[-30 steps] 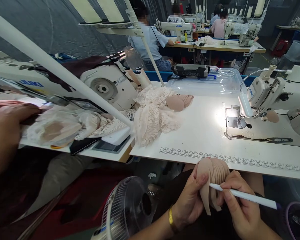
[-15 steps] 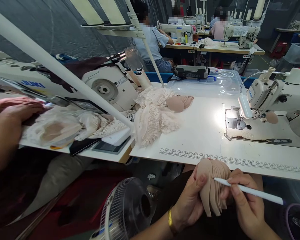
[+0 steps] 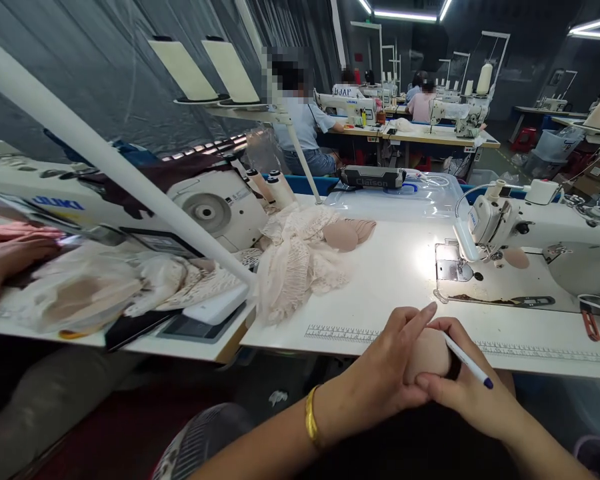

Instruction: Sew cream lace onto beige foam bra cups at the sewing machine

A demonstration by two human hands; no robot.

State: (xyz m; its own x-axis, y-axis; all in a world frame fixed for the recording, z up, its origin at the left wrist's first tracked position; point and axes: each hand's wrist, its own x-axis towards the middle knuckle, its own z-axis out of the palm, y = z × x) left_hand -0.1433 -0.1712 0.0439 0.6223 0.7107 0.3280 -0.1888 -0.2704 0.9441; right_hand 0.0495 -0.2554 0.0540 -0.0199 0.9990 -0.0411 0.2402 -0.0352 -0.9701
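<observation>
My left hand (image 3: 387,370) is closed around a stack of beige foam bra pads (image 3: 427,353), held just below the front edge of the white sewing table (image 3: 395,287). My right hand (image 3: 460,390) touches the pads from the right and pinches a white pen (image 3: 467,362) with a dark tip pointing right. A gold bangle (image 3: 311,419) sits on my left wrist. The pads are mostly hidden by my fingers.
A sewing machine (image 3: 525,220) stands at the right, its lamp lighting the needle plate. Lace fabric (image 3: 295,260) and more pads (image 3: 347,233) lie mid-table. A co-worker's hands (image 3: 10,250) rest on fabric at the left machine (image 3: 130,200). Red-handled snips (image 3: 590,323) lie far right.
The view tilted up. My hands rose toward the table edge, my left fingers closed over the pads, and the pen turned so its tip points right.
</observation>
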